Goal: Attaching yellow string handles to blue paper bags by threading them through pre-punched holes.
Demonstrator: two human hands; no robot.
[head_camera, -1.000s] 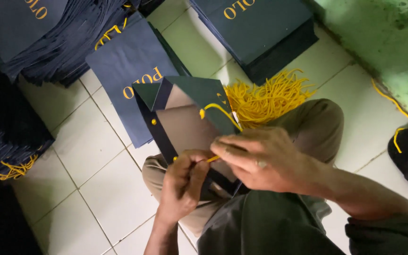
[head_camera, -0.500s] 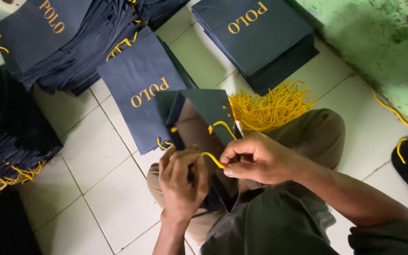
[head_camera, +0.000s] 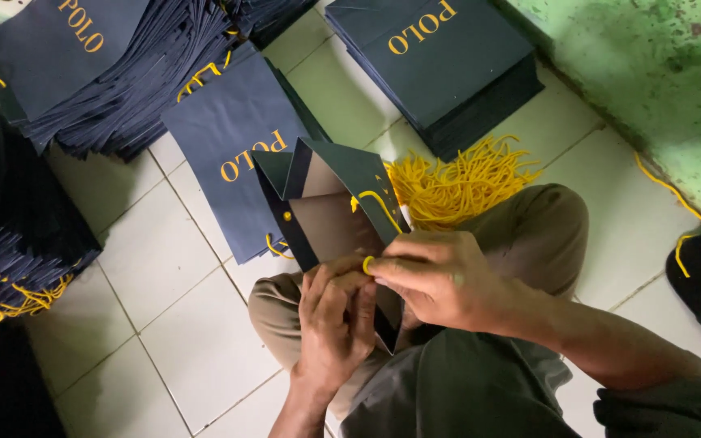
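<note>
An open dark navy paper bag (head_camera: 330,199) rests on my lap, its mouth facing up and its brown inside showing. A yellow cord handle (head_camera: 379,203) is threaded through its near wall. My left hand (head_camera: 334,320) grips the bag's near edge from below. My right hand (head_camera: 440,280) pinches the end of the yellow cord against that edge, right beside my left thumb. A yellow knot shows at a hole in the bag's left wall (head_camera: 287,216).
A heap of loose yellow cords (head_camera: 464,178) lies on the tiles behind the bag. Stacks of flat navy bags lie at the top left (head_camera: 99,81), top right (head_camera: 440,65) and just behind my knee (head_camera: 229,154). Finished bags with cords sit at the left (head_camera: 2,284). A green wall (head_camera: 659,81) runs along the right.
The bag has tilted more upright. My right hand has pulled the yellow cord end down to the near edge, and both hands have closed together there.
</note>
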